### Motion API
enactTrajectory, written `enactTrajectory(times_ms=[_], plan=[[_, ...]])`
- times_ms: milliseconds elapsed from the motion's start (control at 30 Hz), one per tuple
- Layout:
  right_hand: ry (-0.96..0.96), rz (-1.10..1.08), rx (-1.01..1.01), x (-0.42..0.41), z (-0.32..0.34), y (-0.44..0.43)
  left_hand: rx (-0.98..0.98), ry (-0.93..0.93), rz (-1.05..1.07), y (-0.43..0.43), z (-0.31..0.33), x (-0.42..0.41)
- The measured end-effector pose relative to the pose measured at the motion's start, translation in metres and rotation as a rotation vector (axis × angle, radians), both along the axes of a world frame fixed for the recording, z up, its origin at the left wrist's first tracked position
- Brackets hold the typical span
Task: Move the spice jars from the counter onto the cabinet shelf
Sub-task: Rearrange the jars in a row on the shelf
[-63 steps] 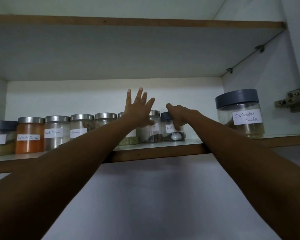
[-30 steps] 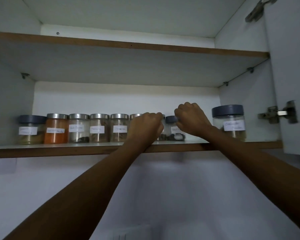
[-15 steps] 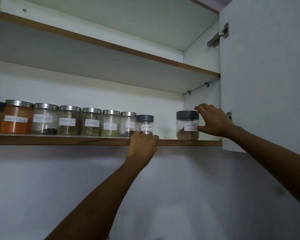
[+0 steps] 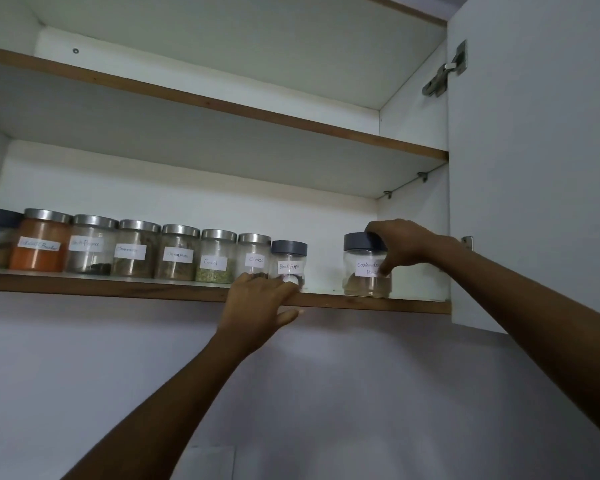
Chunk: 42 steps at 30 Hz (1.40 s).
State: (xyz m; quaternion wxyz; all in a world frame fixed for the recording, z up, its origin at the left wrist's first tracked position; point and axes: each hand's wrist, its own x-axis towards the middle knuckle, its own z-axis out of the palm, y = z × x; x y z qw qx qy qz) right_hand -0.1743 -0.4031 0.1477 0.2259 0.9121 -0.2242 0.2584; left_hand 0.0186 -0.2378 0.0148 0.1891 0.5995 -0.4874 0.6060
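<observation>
Versus 0.5 s ago: right hand (image 4: 406, 244) has shifted from the right flank of the coriander powder jar (image 4: 361, 286) onto it and now grasps it, fingers curled over the grey lid (image 4: 355, 241), thumb down across the label (image 4: 365, 267). Jar stands upright on the cabinet shelf (image 4: 118, 285) near its right end, apart from the black pepper jar (image 4: 289, 258) that closes the row of spice jars (image 4: 136, 252). Left hand (image 4: 257, 299) unchanged in place: arm reaching up, fingers hooked over the shelf's front edge just before the black pepper jar, thumb beneath the edge, gripping it.
</observation>
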Motion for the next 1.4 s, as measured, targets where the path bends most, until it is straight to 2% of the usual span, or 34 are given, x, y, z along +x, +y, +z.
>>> enactTrajectory(times_ms=[333, 633, 900, 1400], plan=[[-0.054, 0.058, -0.023, 0.025, -0.005, -0.025, -0.166, 0.043, -0.017, -0.013, -0.009, -0.008], [-0.061, 0.04, 0.029, 0.065, -0.006, -0.053, -0.308, -0.187, 0.118, -0.026, -0.019, 0.007], [-0.061, 0.025, 0.102, 0.114, -0.006, -0.078, -0.412, -0.388, 0.111, -0.033, -0.015, 0.022], [-0.081, 0.092, 0.141, 0.166, -0.005, -0.097, -0.491, -0.414, 0.067, -0.04, -0.014, 0.026]])
